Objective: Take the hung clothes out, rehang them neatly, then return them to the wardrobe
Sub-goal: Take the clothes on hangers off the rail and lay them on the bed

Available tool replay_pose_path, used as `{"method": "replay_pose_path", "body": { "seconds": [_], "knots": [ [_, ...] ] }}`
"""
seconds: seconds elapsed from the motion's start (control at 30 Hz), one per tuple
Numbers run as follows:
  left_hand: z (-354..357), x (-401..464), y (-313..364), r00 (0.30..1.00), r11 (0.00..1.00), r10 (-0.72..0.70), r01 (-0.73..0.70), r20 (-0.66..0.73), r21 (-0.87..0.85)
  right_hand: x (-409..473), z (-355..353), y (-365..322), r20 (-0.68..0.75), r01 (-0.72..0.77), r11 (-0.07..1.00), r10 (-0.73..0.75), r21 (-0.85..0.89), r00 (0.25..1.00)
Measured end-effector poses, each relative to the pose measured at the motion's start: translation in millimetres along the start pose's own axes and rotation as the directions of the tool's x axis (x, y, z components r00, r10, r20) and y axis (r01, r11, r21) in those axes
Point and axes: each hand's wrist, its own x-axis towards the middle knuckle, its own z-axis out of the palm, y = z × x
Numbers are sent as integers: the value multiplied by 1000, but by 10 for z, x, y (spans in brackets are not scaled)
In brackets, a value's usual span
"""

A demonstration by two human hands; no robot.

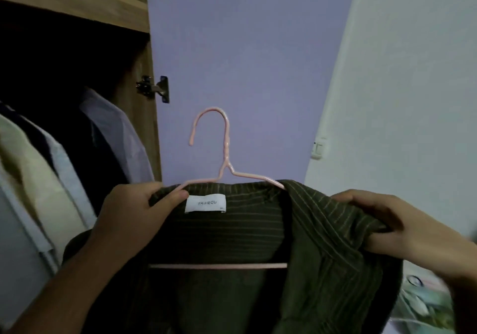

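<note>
Gripping the shirt (232,233), left hand (134,217) pinches collar and hanger (224,153). Right hand (402,227) clutches the bunched shoulder. A hard tug could slip it off.

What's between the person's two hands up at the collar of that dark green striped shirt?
In the head view, between the left hand and right hand lie the shirt collar, its white label and the pink wire hanger.

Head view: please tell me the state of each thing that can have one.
Dark green striped shirt: on the hanger, held outside the wardrobe.
Pink wire hanger: hook free, hung on nothing.
Left hand: grips the shirt's shoulder.
Right hand: grips the other shoulder.
Brown wooden wardrobe: open, clothes hanging inside.
</note>
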Motion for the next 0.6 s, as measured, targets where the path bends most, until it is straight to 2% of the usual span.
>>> {"method": "replay_pose_path", "body": {
  "seconds": [0.13,0.2,0.27,0.33,0.5,0.6],
  "knots": [
    [206,-13,212,995,995,78,-73,67,-73,-611,62,-40,-123,-118,981,138,156,983],
    [337,-25,380,990,988,101,-89,100,-123,-946,103,-9,-277,-185,959,242,216,930],
    [496,-60,575,978,978,145,-118,148,-175,-1240,170,-25,-451,-248,926,357,284,818],
    [662,-116,791,960,963,187,-138,208,-230,-1467,229,-68,-538,-300,910,411,285,736],
    [1075,-395,1412,885,896,292,-119,363,-429,-2084,303,-61,-788,-495,868,335,45,516],
    [1296,-648,1845,816,842,383,-115,433,-528,-2636,334,-31,-880,-618,786,302,13,366]
  ]
}}
